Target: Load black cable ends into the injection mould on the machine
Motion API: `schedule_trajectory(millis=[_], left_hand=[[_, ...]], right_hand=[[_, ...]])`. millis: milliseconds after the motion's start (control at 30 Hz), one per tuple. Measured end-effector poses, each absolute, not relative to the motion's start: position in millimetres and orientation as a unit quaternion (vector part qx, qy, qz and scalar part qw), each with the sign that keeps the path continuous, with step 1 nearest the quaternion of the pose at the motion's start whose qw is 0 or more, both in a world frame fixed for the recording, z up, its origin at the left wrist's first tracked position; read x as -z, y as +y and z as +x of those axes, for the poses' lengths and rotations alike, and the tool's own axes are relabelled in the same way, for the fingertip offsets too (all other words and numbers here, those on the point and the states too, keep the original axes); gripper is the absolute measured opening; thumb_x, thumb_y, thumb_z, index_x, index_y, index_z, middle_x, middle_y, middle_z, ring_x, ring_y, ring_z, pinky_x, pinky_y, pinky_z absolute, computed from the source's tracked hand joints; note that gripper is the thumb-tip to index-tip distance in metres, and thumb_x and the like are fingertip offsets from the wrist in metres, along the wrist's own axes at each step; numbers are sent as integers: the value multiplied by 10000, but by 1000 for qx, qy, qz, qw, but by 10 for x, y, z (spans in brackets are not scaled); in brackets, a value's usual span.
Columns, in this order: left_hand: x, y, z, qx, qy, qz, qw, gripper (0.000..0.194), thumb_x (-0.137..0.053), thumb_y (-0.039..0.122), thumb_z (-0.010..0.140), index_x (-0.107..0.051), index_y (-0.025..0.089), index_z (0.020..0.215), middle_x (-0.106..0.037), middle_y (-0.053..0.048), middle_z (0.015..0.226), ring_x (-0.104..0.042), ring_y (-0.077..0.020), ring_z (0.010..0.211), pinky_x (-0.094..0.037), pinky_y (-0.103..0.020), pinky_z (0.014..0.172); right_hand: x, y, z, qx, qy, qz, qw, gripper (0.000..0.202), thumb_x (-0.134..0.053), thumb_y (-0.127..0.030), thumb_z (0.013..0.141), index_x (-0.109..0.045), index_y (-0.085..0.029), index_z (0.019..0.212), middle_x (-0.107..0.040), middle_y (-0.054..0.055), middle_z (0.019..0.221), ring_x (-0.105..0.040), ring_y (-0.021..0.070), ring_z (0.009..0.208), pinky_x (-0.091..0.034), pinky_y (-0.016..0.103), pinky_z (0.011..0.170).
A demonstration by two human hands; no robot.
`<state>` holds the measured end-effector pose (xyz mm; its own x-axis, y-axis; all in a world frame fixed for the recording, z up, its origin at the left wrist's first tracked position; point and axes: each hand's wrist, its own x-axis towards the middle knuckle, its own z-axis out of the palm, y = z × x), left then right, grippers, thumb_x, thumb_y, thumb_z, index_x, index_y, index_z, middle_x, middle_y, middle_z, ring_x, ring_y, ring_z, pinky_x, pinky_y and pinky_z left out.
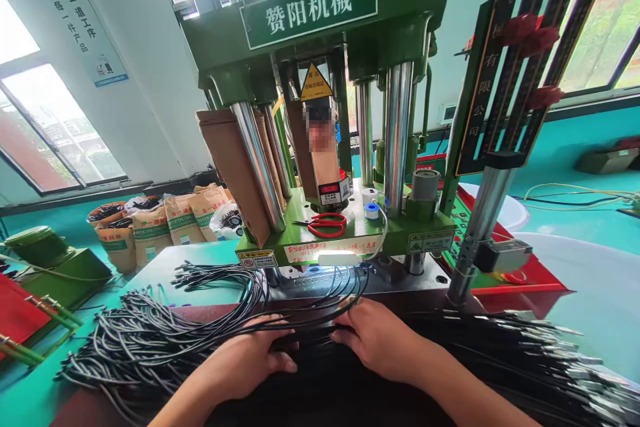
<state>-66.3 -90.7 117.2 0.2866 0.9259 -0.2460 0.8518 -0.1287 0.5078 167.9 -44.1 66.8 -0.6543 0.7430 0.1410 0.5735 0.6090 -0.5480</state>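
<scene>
My right hand (375, 337) pinches several thin black cables (300, 317) between thumb and fingertips, just in front of the press's lit die. My left hand (250, 357) curls its fingers over cables beside it, its thumb a little apart; what lies under those fingers is partly hidden. Cable ends loop up from my right hand to the metal die plate (310, 285). A thick bundle of black cables (145, 340) fans out to the left. Another pile of cables (540, 360), with pale metallic-looking ends, lies to the right of my right forearm.
A green press (315, 33) with steel columns stands straight ahead. Red-handled snips (325, 225) and a blue-and-white tape roll (371, 211) lie on its ledge. A control post (480, 233) rises on the right. Paper sacks (155, 230) stand behind at left. A person is partly visible behind the press.
</scene>
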Motion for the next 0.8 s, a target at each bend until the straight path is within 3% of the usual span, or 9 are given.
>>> schedule_trajectory(millis=[167,333,567,800], left_hand=[[-1046,-904,-711,-69,598,761,242,216,-564,337,798,-641,263,986,-654,23,1032,-578,-193,987,-407,-283,883],[-965,-925,-776,-67,577,788,204,280,-526,379,842,-607,256,1081,-600,1,1163,-522,-199,1085,-380,-296,952],[-1072,-981,-712,-62,566,801,185,222,-480,367,870,-595,262,1029,-606,13,1078,-540,-181,1019,-403,-284,905],[-1017,-1020,-686,-94,579,794,159,276,-463,429,878,-597,282,1070,-618,20,1130,-548,-190,1071,-395,-292,955]], right_hand=[[-614,-436,1687,-257,-863,-404,163,334,-725,-414,705,-711,-184,947,-701,70,927,-612,251,896,-431,270,714],[-629,-415,1665,-207,-896,-365,143,151,-643,-357,802,-706,-220,817,-701,19,802,-621,195,789,-395,250,662],[-640,-399,1695,-59,-948,-287,120,224,-497,-333,905,-654,-196,825,-694,24,758,-623,183,710,-360,271,610],[-729,-490,1698,-59,-941,-293,157,179,-490,-325,905,-605,-194,945,-669,52,900,-610,209,852,-421,289,759]])
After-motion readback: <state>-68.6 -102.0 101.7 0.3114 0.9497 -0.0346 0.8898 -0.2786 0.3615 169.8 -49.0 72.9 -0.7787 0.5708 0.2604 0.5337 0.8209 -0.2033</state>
